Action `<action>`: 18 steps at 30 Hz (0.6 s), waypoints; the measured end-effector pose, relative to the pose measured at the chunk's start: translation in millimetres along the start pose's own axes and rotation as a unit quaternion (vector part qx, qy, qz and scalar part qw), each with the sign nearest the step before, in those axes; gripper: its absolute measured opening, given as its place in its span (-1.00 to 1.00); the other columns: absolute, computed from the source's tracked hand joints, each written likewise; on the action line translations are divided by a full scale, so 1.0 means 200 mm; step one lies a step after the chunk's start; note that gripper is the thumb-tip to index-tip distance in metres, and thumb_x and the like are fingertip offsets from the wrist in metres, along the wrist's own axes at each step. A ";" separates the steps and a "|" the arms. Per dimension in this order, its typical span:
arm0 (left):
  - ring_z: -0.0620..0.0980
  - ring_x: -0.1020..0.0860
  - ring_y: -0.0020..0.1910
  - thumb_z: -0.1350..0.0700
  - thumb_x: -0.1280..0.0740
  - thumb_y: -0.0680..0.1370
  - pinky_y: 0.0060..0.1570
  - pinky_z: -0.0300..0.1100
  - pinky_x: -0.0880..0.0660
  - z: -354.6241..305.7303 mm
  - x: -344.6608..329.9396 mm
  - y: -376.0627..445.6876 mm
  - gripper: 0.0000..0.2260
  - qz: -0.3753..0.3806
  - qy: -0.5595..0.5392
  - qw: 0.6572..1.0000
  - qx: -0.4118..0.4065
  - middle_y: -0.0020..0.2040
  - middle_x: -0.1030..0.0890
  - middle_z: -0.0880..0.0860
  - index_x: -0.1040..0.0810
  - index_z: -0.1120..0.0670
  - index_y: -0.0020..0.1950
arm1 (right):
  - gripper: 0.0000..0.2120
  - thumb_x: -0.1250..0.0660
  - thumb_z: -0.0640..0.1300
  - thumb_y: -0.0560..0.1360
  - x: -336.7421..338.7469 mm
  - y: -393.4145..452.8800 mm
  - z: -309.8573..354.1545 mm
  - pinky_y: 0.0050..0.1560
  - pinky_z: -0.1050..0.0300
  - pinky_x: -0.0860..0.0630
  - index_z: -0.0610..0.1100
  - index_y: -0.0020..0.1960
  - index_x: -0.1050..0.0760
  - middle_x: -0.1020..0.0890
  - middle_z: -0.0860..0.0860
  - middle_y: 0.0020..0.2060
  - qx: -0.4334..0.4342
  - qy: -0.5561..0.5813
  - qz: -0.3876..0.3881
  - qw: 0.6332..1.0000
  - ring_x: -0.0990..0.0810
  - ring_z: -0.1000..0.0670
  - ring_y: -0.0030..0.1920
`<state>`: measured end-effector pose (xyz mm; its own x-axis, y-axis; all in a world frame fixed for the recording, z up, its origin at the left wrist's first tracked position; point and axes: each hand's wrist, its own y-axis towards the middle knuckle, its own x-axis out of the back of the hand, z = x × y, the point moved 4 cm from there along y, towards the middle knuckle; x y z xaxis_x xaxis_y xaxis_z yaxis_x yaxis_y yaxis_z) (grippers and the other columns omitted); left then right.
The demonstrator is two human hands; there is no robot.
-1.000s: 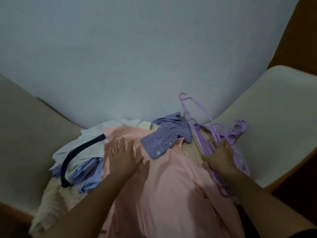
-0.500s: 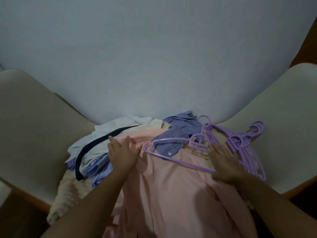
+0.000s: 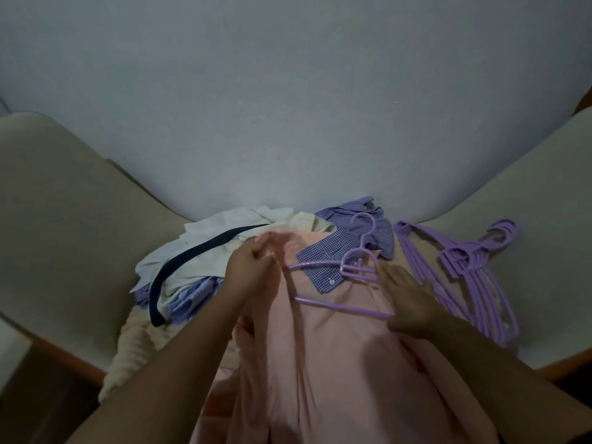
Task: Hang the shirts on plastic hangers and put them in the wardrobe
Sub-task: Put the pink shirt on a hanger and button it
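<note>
A peach shirt (image 3: 333, 354) lies spread toward me over a heap of clothes. My left hand (image 3: 248, 274) pinches and lifts its upper edge near the collar. One purple plastic hanger (image 3: 352, 267) rests on the peach shirt and on a blue checked shirt (image 3: 333, 254), its hook pointing away from me. My right hand (image 3: 405, 299) grips the right end of that hanger, the thumb lying along its lower bar. The left end of the hanger sits at the lifted shirt edge.
Several more purple hangers (image 3: 474, 277) lie stacked to the right on the beige surface (image 3: 528, 238). White, cream and blue striped garments (image 3: 192, 270) with a dark band (image 3: 179, 270) are piled to the left. A pale wall (image 3: 288, 107) rises directly behind.
My left hand went from lying on the peach shirt to pinching up its top edge. My right hand drew one hanger from the stack and laid it leftward across the shirts.
</note>
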<state>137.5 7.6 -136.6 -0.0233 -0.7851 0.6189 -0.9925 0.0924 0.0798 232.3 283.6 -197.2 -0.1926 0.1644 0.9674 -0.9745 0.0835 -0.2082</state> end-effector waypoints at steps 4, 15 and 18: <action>-0.06 -0.47 0.20 0.23 -0.38 0.50 0.23 -0.21 -0.39 -0.14 0.05 0.04 -0.55 0.020 -0.086 0.995 -0.041 0.26 -0.47 -0.09 -0.47 0.02 0.38 | 0.06 -0.42 -0.02 0.34 0.06 0.04 0.11 0.45 -0.23 -0.07 -0.05 0.53 0.28 0.15 0.05 0.54 0.010 0.080 -0.049 0.995 0.14 0.01 0.53; 0.06 -0.47 -0.24 0.34 -0.33 0.46 -0.21 -0.13 -0.41 0.15 0.02 0.03 -0.55 0.085 -0.322 0.933 0.139 -0.21 -0.65 0.21 -0.57 -0.04 0.27 | 0.02 -0.42 -0.08 0.39 0.05 0.18 0.59 0.44 -0.32 0.01 0.01 0.54 0.27 0.18 0.08 0.53 0.067 0.103 -0.035 0.992 0.18 -0.03 0.52; 0.09 -0.53 -0.28 0.37 -0.30 0.46 -0.27 -0.12 -0.51 0.35 0.01 -0.01 -0.49 0.082 -0.283 0.937 0.185 -0.22 -0.67 0.14 -0.50 -0.07 0.33 | -0.02 -0.42 -0.04 0.40 -0.05 0.24 0.59 0.45 -0.23 -0.02 0.05 0.54 0.21 0.15 0.07 0.54 0.076 0.097 0.005 0.992 0.15 -0.04 0.52</action>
<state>131.0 -36.2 -190.5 -0.1356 -0.9878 0.0768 -0.9408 0.1041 -0.3225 173.6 170.6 -199.0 -0.1910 0.3527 0.9161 -0.9816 -0.0660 -0.1792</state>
